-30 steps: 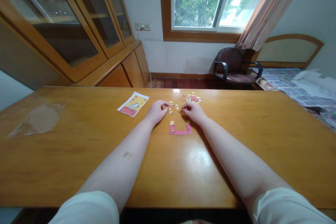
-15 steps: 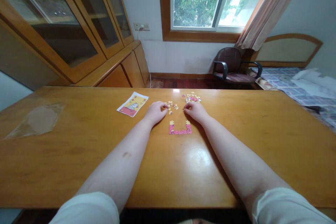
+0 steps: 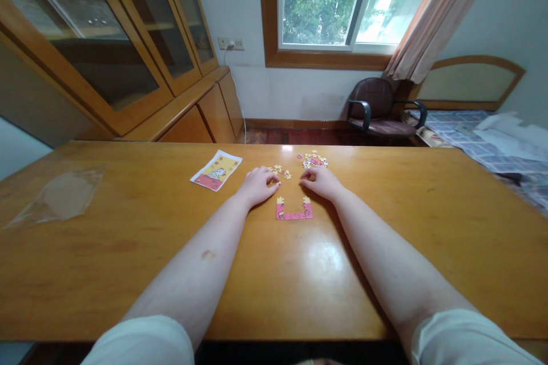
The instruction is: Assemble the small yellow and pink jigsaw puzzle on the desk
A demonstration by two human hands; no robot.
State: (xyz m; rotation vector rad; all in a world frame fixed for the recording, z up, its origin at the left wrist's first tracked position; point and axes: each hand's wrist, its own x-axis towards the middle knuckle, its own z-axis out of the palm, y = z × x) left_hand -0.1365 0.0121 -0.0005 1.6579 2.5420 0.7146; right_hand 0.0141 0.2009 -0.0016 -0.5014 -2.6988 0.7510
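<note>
A U-shaped strip of joined puzzle pieces (image 3: 294,216), pink with yellow tips, lies flat on the table in front of me. Just beyond its left side, my left hand (image 3: 260,183) has its fingertips closed on a small yellow puzzle piece (image 3: 279,184). My right hand (image 3: 321,181) is pinched beyond the strip's right side; a tiny yellow puzzle piece shows at its fingertips, mostly hidden. A few loose yellow pieces (image 3: 280,170) lie between the hands, close to the left fingers. Farther back, behind my right hand, sits a pile of mixed pieces (image 3: 314,159).
A picture card (image 3: 217,171) of a white cartoon animal on yellow and pink lies left of my left hand. A clear plastic bag (image 3: 64,194) rests at the table's far left. Beyond the wooden table (image 3: 265,274) stand a chair (image 3: 377,105) and glass-door cabinets (image 3: 171,51).
My left hand has shifted slightly right and toward me, its fingertips now at the lower yellow piece. My right hand has barely moved, and the joined strip stays where it was.
</note>
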